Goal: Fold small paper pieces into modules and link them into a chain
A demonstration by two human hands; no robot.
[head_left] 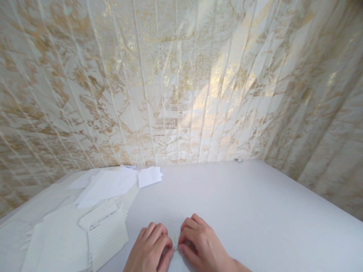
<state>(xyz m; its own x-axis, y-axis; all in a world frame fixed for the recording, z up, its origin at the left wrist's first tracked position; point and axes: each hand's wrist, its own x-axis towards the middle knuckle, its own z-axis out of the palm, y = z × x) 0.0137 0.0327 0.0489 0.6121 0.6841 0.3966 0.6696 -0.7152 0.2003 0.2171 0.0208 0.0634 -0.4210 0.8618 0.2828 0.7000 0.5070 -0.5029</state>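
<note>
- While the left hand and the right hand are meeting low over a white table, a small pale piece is sitting between their fingertips, too fine to identify.
- From the left of the piece, the left hand is pinching it in a narrow grip, thumb and forefinger nearly together.
- From the right of the piece, the right hand is gripping just as narrowly, its other fingers curling inward.
- Work on the piece is apparently running midway: both hands are engaging it and no finished result is showing. How much is remaining, the view is not telling.
- Left of the piece, lined sheets are lying in a loose stack, with blank sheets spreading farther left, untouched.
- Beyond the piece and leftward, white sheets are overlapping; a small paper pile is resting less far left. Whether these are counting as done or waiting is unclear.
- Well beyond the piece, rightward, a small grey object is resting at the back edge.
- Farthest beyond the piece, a gold-patterned curtain is hanging, catching light.
</note>
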